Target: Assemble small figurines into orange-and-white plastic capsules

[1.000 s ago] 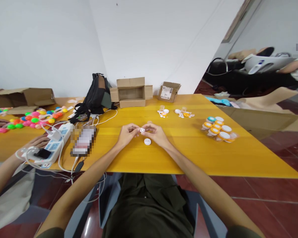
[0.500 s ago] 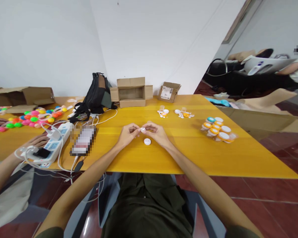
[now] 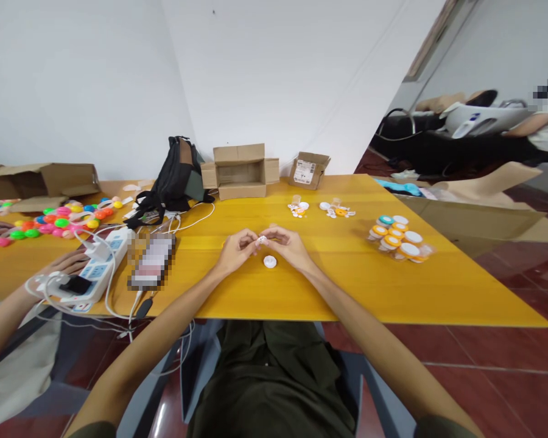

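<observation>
In the head view, our left hand [image 3: 235, 249] and our right hand [image 3: 288, 246] meet over the middle of the yellow table [image 3: 347, 286], a little in from its near edge. The fingers [image 3: 249, 239] of both hands are closed to a pinch on a small white piece [image 3: 262, 240], which sits between the two sets of fingertips, just above the tabletop. What the piece is in detail is too small for us to tell.

Just beside our right hand, on the near side, a white round cap [image 3: 269, 262] lies flat on the table, apart from the held piece.

Toward the right edge stands a cluster of small tubs [image 3: 398, 237] with white, orange and teal lids. Further back, two little heaps of white and orange parts [image 3: 298, 208] lie near the middle. Along the far edge we see an open cardboard box [image 3: 240, 171], a smaller box [image 3: 309, 170] and a black backpack [image 3: 176, 179].

On the left part of the table lie a blurred phone [image 3: 151, 263], a white power strip [image 3: 98, 264] with cables, and coloured balls [image 3: 59, 219]. Another person's hand [image 3: 66, 263] rests beside the power strip.
</observation>
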A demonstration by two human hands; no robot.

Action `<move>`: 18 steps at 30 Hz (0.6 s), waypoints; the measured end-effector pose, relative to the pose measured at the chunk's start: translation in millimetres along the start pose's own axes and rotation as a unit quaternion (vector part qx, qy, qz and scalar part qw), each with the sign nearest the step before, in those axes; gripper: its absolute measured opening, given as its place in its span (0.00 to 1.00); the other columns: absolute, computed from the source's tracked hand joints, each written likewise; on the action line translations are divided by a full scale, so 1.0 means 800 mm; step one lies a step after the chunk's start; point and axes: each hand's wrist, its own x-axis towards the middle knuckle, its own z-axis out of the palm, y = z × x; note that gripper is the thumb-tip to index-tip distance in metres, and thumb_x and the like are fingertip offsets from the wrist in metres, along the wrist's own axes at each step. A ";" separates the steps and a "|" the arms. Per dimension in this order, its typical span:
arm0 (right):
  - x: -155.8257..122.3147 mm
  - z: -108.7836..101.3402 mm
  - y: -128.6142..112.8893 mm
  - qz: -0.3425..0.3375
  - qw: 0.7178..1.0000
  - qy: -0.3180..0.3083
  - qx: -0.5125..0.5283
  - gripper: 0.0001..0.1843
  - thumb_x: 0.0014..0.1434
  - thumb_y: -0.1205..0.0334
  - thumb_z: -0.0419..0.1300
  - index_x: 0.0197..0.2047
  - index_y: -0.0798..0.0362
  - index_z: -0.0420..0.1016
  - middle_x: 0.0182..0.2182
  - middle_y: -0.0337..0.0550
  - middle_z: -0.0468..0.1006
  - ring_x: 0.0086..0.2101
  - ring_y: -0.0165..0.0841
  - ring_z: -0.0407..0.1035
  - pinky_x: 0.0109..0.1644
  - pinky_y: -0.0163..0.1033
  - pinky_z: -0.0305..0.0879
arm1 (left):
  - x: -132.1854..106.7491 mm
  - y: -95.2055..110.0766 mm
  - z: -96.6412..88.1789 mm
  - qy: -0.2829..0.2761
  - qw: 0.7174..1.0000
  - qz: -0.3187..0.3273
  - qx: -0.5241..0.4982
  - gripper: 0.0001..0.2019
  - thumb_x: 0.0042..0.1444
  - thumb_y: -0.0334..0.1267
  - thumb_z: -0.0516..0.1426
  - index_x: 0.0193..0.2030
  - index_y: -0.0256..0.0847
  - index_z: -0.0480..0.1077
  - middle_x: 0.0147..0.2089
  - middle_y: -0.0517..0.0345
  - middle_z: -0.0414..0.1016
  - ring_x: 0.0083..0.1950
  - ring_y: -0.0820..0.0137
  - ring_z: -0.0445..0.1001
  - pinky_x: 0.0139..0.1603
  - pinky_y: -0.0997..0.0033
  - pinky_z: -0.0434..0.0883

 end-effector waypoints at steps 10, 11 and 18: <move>-0.001 0.002 -0.002 0.004 1.000 0.000 0.003 0.19 0.45 0.42 0.74 0.31 0.49 0.82 0.31 0.41 0.84 0.36 0.37 0.78 0.47 0.45 0.74 | -0.001 0.000 0.000 0.002 1.000 0.017 0.026 0.19 0.53 0.56 0.65 0.31 0.41 0.70 0.28 0.60 0.76 0.28 0.73 0.73 0.30 0.74 0.68; -0.001 0.002 -0.003 0.004 1.000 0.002 0.004 0.19 0.45 0.43 0.74 0.31 0.49 0.82 0.31 0.41 0.84 0.36 0.37 0.78 0.47 0.45 0.74 | -0.001 0.000 0.000 0.002 0.999 0.019 0.028 0.20 0.53 0.57 0.64 0.31 0.41 0.70 0.29 0.60 0.76 0.28 0.73 0.73 0.30 0.74 0.69; -0.002 0.002 -0.006 0.007 1.000 -0.005 0.009 0.17 0.45 0.44 0.74 0.29 0.48 0.83 0.29 0.41 0.84 0.34 0.38 0.78 0.44 0.45 0.75 | -0.002 -0.002 -0.001 -0.007 0.999 0.028 0.034 0.20 0.54 0.58 0.64 0.31 0.40 0.71 0.26 0.59 0.75 0.30 0.70 0.75 0.32 0.73 0.70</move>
